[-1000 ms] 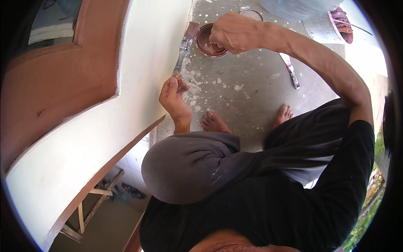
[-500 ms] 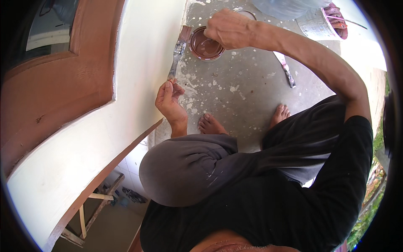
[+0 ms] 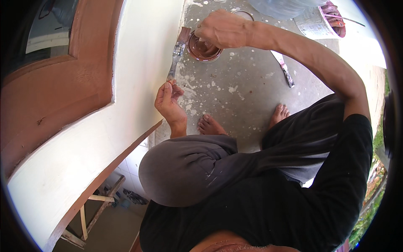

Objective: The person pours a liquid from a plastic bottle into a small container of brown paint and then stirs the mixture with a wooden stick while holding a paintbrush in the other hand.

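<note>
Right fingers (image 3: 202,34) further left over can (image 3: 203,60), paint (image 3: 206,51) pattern changed

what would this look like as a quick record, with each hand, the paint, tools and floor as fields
left hand: pinching the handle end of a paintbrush
right hand: over the open tin; what it grips is hidden
paint: brown, inside the tin
floor: grey with pale spots
scraper: lying on the floor
bucket: whitish, reddish bundle inside
</note>
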Demonstrator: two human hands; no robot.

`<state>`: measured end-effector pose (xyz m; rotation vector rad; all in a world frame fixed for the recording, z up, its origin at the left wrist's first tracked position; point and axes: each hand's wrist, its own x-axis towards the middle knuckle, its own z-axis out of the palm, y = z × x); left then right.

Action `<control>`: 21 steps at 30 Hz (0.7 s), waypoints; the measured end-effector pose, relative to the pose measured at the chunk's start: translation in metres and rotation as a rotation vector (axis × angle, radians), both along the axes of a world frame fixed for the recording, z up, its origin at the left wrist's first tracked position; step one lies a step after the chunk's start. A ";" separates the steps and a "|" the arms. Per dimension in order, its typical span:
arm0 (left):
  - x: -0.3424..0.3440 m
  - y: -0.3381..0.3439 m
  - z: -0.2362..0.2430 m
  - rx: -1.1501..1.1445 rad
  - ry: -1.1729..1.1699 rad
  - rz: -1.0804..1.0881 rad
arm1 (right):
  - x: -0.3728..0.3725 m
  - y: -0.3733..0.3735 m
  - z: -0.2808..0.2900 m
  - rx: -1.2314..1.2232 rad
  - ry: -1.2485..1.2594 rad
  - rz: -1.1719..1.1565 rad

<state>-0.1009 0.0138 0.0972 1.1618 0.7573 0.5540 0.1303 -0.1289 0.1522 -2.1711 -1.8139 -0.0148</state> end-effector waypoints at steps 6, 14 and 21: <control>-0.001 0.002 0.000 0.001 -0.005 0.000 | -0.004 -0.006 0.007 -0.076 0.031 0.109; -0.002 0.002 0.000 0.007 0.009 0.002 | -0.004 -0.002 0.006 -0.110 0.019 0.058; -0.001 0.002 -0.001 0.000 -0.001 0.000 | 0.001 -0.006 0.000 -0.138 -0.012 0.057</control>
